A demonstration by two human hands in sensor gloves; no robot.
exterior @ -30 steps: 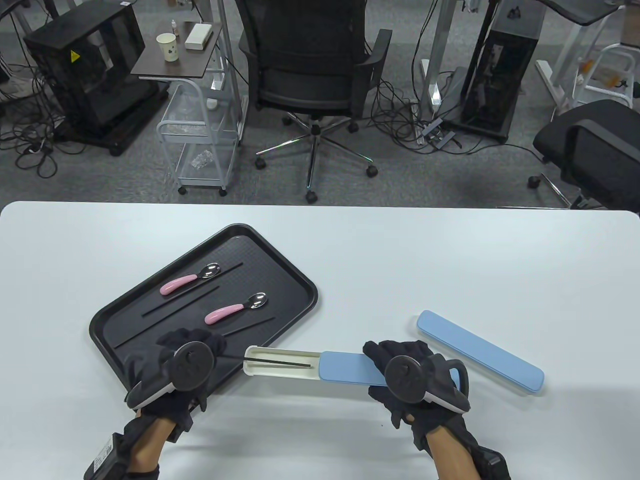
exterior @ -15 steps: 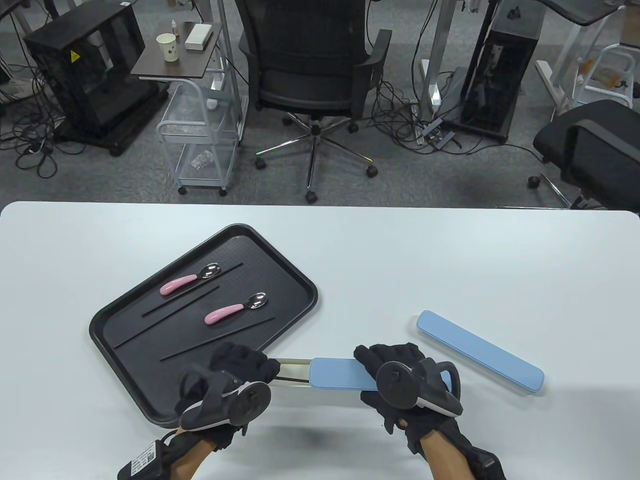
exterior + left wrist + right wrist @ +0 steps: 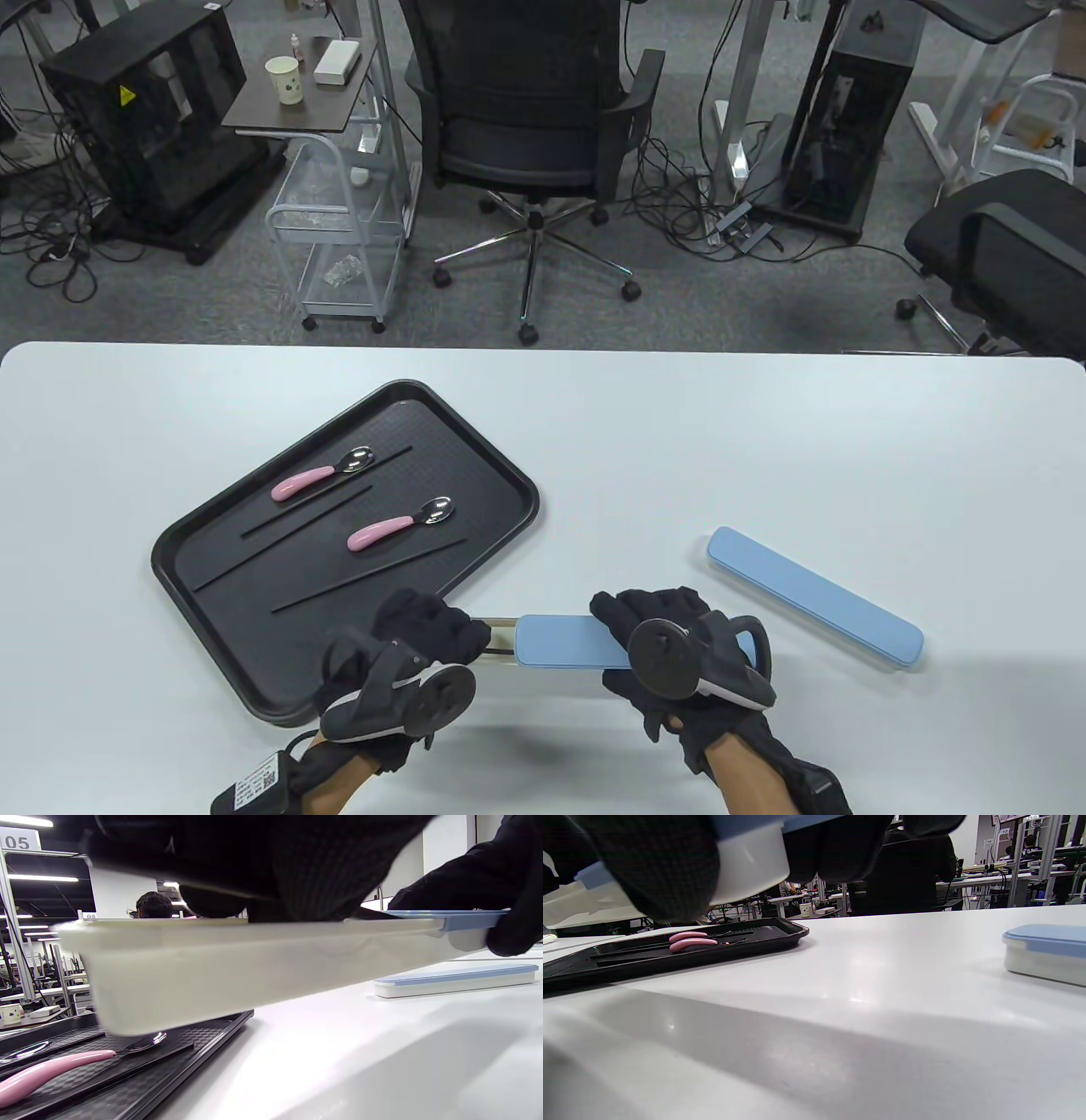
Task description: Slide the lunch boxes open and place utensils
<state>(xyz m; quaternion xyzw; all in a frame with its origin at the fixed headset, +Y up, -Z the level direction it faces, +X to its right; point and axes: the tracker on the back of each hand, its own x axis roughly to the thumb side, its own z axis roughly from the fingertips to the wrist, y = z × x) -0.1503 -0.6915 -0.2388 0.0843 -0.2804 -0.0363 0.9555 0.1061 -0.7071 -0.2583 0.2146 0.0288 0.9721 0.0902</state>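
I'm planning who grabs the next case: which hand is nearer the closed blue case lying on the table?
Right. The right hand is just left of the closed blue case, apart from it; the left hand is farther left, beside the black tray.

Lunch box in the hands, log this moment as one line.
left hand: grips box base | right hand: grips blue lid | lid: nearly shut | box: off table | spoons: on tray

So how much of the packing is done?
Not much yet. One chopstick lies inside the open box. Both hands hold that box above the table: left hand on the cream base, right hand on its blue lid. Both pink spoons and three chopsticks wait on the tray; the second box is shut.
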